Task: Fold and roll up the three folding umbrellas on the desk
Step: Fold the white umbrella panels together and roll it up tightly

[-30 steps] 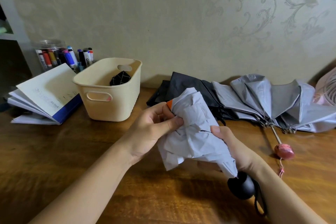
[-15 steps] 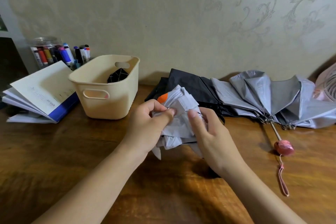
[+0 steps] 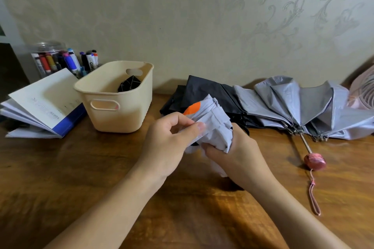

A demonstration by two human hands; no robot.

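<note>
Above the wooden desk (image 3: 60, 178), in front of the black umbrella (image 3: 204, 92) and the grey umbrella (image 3: 293, 105), my right hand (image 3: 238, 159) grips the pale folded umbrella (image 3: 214, 125) while my left hand (image 3: 168, 143) pinches its fabric.

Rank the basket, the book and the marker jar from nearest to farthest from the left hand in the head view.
1. Basket, just left of the left hand, which pinches the umbrella.
2. Book, further left, past the basket.
3. Marker jar, far left at the back, behind the book.
</note>
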